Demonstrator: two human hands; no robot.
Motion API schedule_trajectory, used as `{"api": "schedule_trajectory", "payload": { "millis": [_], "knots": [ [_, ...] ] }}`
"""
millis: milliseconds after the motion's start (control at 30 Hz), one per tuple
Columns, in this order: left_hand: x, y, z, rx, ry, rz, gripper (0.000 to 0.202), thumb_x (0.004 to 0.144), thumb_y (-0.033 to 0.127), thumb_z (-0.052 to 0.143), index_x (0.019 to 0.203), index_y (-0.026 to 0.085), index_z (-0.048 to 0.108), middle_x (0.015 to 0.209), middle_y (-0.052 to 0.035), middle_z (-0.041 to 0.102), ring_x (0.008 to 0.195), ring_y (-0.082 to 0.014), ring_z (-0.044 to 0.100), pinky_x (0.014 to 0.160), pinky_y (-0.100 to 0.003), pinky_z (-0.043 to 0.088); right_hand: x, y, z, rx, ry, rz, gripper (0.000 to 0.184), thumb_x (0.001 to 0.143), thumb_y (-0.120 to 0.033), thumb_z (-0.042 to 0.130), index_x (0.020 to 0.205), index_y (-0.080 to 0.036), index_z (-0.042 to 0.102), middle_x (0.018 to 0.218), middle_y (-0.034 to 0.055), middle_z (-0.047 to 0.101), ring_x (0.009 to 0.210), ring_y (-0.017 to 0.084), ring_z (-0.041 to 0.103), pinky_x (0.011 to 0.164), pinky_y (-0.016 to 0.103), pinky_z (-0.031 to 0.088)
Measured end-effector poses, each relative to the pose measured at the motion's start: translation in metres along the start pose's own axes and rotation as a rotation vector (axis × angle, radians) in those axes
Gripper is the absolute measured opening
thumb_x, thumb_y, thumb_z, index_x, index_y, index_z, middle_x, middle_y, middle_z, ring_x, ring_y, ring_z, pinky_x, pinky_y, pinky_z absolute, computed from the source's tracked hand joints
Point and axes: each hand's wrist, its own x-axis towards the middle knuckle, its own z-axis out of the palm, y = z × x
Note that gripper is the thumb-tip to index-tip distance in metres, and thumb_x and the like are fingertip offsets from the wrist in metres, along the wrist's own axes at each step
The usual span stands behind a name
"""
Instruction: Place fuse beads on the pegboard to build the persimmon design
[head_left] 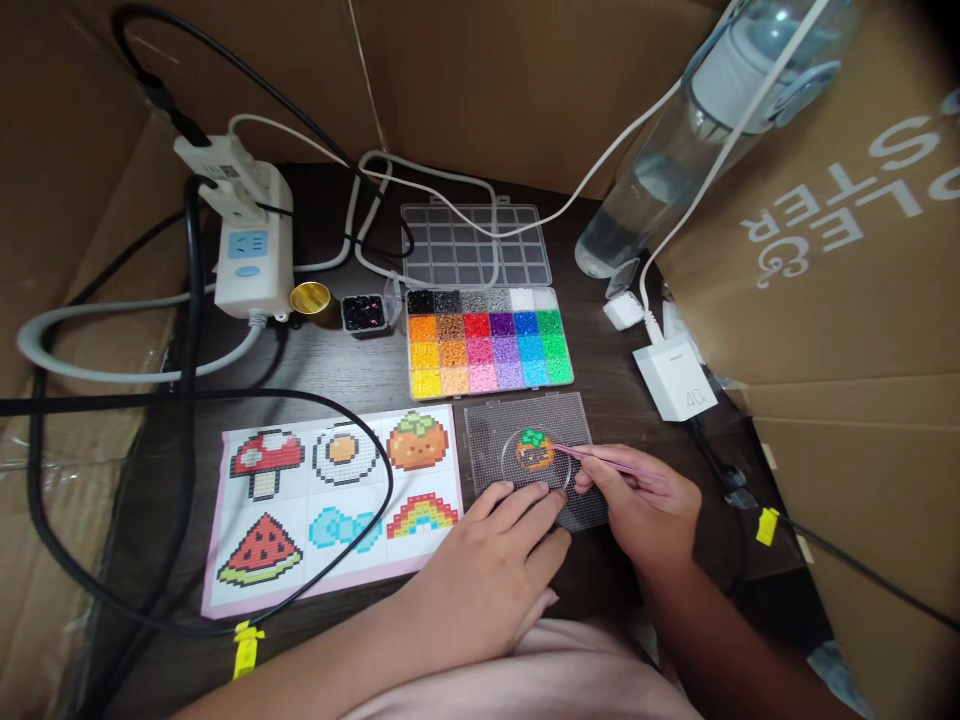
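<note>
A clear pegboard (487, 440) lies on the dark table in front of me, with a partly formed orange and green bead figure (534, 450) on it. A thin clear ring shows around the figure. My left hand (510, 550) rests with its fingers stretched out over the lower edge of the board. Pinched in my right hand (645, 500) is a pair of pink tweezers (600, 456), whose tips reach the right side of the figure. Whether a bead sits between the tips is too small to tell. Left of the board lies a pattern sheet (337, 555) with pixel pictures.
Behind the board stands a sorted bead box (491, 343), its clear lid (517, 270) folded back. A small box of black beads (364, 314), a gold cap (310, 298), a power strip (251, 240), a water bottle (637, 210) and a white charger (675, 378) surround it. Black cable (375, 430) crosses the sheet.
</note>
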Motion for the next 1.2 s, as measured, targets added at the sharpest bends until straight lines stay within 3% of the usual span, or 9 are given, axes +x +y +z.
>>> {"api": "schedule_trajectory", "payload": {
  "millis": [200, 433, 667, 967, 1200],
  "knots": [
    [0.0, 0.0, 0.0, 0.004, 0.008, 0.005, 0.043, 0.089, 0.037, 0.07, 0.125, 0.017, 0.058, 0.144, -0.0118, 0.05, 0.135, -0.029, 0.043, 0.113, -0.046, 0.03, 0.0, 0.003, -0.002, 0.044, 0.031, -0.013, 0.008, 0.08, -0.021, 0.075, 0.087, -0.02, 0.08, 0.064, 0.0017, 0.072, 0.054, 0.013, 0.066, 0.053, 0.023, 0.057],
    [-0.001, 0.0, -0.002, 0.024, -0.007, 0.031, 0.043, 0.089, 0.04, 0.069, 0.123, 0.016, 0.058, 0.145, -0.0122, 0.049, 0.136, -0.0288, 0.041, 0.114, -0.046, 0.029, 0.006, 0.006, -0.005, 0.297, 0.05, 0.016, 0.007, 0.079, -0.02, 0.076, 0.085, -0.017, 0.078, 0.062, 0.0036, 0.07, 0.052, 0.013, 0.062, 0.051, 0.024, 0.051],
    [-0.002, 0.0, -0.001, 0.031, -0.009, 0.023, 0.044, 0.088, 0.04, 0.07, 0.122, 0.016, 0.059, 0.145, -0.0116, 0.049, 0.136, -0.0279, 0.042, 0.113, -0.044, 0.03, 0.012, 0.003, -0.01, 0.474, 0.034, 0.059, 0.01, 0.079, -0.028, 0.074, 0.083, -0.019, 0.076, 0.078, 0.007, 0.071, 0.053, 0.014, 0.059, 0.046, 0.028, 0.048],
    [-0.003, 0.0, -0.001, 0.028, -0.013, 0.026, 0.042, 0.089, 0.041, 0.068, 0.122, 0.016, 0.059, 0.146, -0.0114, 0.048, 0.136, -0.0277, 0.041, 0.113, -0.044, 0.029, 0.016, 0.009, -0.016, 0.648, -0.025, 0.157, 0.006, 0.082, -0.03, 0.07, 0.084, -0.025, 0.074, 0.066, -0.0006, 0.056, 0.051, 0.011, 0.05, 0.044, 0.024, 0.043],
    [-0.002, 0.0, -0.002, 0.026, -0.032, 0.026, 0.042, 0.09, 0.04, 0.067, 0.124, 0.016, 0.057, 0.148, -0.0117, 0.046, 0.137, -0.0284, 0.04, 0.114, -0.045, 0.027, 0.019, 0.009, -0.02, 0.713, -0.075, 0.251, 0.009, 0.08, -0.032, 0.071, 0.088, -0.029, 0.073, 0.065, -0.0018, 0.056, 0.048, 0.009, 0.047, 0.043, 0.021, 0.041]
  ]
}}
